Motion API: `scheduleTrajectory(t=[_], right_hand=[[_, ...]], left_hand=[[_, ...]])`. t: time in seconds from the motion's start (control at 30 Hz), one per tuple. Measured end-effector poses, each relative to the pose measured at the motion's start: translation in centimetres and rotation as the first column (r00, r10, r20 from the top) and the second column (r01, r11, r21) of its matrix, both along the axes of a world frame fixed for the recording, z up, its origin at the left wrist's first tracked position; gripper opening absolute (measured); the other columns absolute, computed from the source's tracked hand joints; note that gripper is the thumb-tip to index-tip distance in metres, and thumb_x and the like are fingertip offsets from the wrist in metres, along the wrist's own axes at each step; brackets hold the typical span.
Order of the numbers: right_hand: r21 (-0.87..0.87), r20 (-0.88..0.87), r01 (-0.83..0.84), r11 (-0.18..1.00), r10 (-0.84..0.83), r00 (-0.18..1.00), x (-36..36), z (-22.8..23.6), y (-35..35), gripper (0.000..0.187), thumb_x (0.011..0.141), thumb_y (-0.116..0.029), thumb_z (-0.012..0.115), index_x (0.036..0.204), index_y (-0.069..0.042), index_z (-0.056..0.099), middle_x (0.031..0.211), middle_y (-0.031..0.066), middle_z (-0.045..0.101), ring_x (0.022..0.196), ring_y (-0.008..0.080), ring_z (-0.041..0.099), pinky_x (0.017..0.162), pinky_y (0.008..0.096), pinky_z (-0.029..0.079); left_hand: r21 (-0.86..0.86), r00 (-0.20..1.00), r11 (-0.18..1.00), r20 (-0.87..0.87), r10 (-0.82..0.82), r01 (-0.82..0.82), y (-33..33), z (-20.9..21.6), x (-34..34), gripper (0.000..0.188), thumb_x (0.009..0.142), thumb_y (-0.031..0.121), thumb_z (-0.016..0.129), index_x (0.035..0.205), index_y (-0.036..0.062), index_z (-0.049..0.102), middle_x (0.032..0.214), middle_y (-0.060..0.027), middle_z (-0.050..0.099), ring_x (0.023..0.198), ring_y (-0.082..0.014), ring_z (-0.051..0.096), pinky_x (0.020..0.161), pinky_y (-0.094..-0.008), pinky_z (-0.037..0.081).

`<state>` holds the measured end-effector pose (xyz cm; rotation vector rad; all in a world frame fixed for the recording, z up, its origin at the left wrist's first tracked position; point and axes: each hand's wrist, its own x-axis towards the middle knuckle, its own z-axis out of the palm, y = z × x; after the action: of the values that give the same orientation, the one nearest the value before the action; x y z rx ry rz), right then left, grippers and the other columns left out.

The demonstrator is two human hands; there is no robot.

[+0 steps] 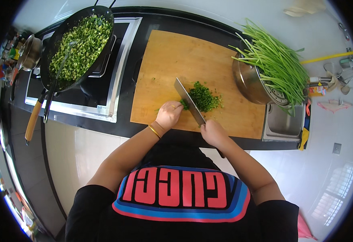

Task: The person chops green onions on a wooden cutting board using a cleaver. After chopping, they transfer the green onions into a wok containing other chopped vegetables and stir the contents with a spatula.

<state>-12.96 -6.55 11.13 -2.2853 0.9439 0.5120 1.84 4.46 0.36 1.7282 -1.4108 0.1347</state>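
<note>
My right hand (213, 134) is wrapped round the handle of a cleaver (189, 101), whose broad blade stands on edge over the wooden cutting board (180, 52). On the blade's left side, my left hand (170, 114) has its fingers curled round a short bunch of green chives (184, 105), pressed against the board close to the cutting edge. To the right of the blade lies a small heap of finely chopped chives (204, 98). A few green bits are scattered elsewhere on the board.
Long uncut chives (275, 60) lie across a steel pot (247, 80) at the board's right, beside a small sink (283, 119). At left, a wok (79, 48) of chopped greens sits on the stove (116, 76), its wooden handle (34, 121) jutting past the counter edge.
</note>
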Motion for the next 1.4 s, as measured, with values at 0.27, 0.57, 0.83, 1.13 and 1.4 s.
scheduleTrajectory(t=[0.27,0.57,0.83,1.13,1.4], right_hand=[[0.124,0.190,0.283,0.951,-0.303,0.934,2.4,-5.6,-1.4,0.026,0.081,-0.019,0.053,0.074,0.005,0.058,0.067,0.0267,0.058,0.067,0.0408,0.059,0.061,0.0460,0.047],[-0.056,0.128,-0.042,0.998,0.049,0.991,-1.0,0.5,-0.6,0.025,0.080,-0.016,0.051,0.071,0.006,0.059,0.066,0.0259,0.058,0.065,0.0410,0.058,0.063,0.0468,0.047],[0.002,0.068,-0.051,0.999,0.051,0.996,-1.4,0.0,-0.7,0.024,0.080,-0.015,0.051,0.072,0.007,0.057,0.068,0.0270,0.058,0.067,0.0424,0.058,0.063,0.0476,0.046],[-0.055,0.111,0.038,0.998,-0.032,0.993,2.8,-2.2,0.2,0.024,0.080,-0.015,0.051,0.069,0.006,0.057,0.067,0.0270,0.057,0.066,0.0425,0.058,0.062,0.0474,0.047],[-0.034,0.224,0.039,0.999,-0.031,0.974,1.1,-0.4,-1.1,0.025,0.081,-0.017,0.052,0.073,0.006,0.060,0.070,0.0254,0.059,0.069,0.0405,0.059,0.063,0.0459,0.047]], left_hand=[[0.008,0.997,1.000,0.083,-0.011,0.011,-0.1,0.4,0.3,0.011,0.069,0.003,0.063,0.080,0.0037,0.061,0.081,-0.0060,0.061,0.073,-0.0231,0.059,0.067,-0.0331,0.048],[-0.035,0.993,0.998,0.103,0.050,-0.046,-0.2,0.0,0.1,0.011,0.070,0.005,0.063,0.081,0.0047,0.061,0.082,-0.0051,0.061,0.072,-0.0231,0.059,0.064,-0.0332,0.049],[-0.007,0.993,0.998,0.100,0.055,-0.055,-0.1,0.1,-0.2,0.012,0.069,0.004,0.063,0.080,0.0049,0.060,0.081,-0.0051,0.060,0.073,-0.0228,0.059,0.065,-0.0332,0.049],[-0.008,0.985,1.000,0.173,-0.003,0.005,0.0,0.7,0.0,0.012,0.068,0.002,0.062,0.080,0.0019,0.060,0.082,-0.0073,0.059,0.074,-0.0238,0.059,0.066,-0.0334,0.049],[0.016,0.989,0.997,0.128,0.068,-0.071,0.2,1.0,-0.6,0.010,0.070,0.004,0.061,0.080,0.0019,0.060,0.084,-0.0077,0.058,0.076,-0.0244,0.058,0.069,-0.0337,0.048]])
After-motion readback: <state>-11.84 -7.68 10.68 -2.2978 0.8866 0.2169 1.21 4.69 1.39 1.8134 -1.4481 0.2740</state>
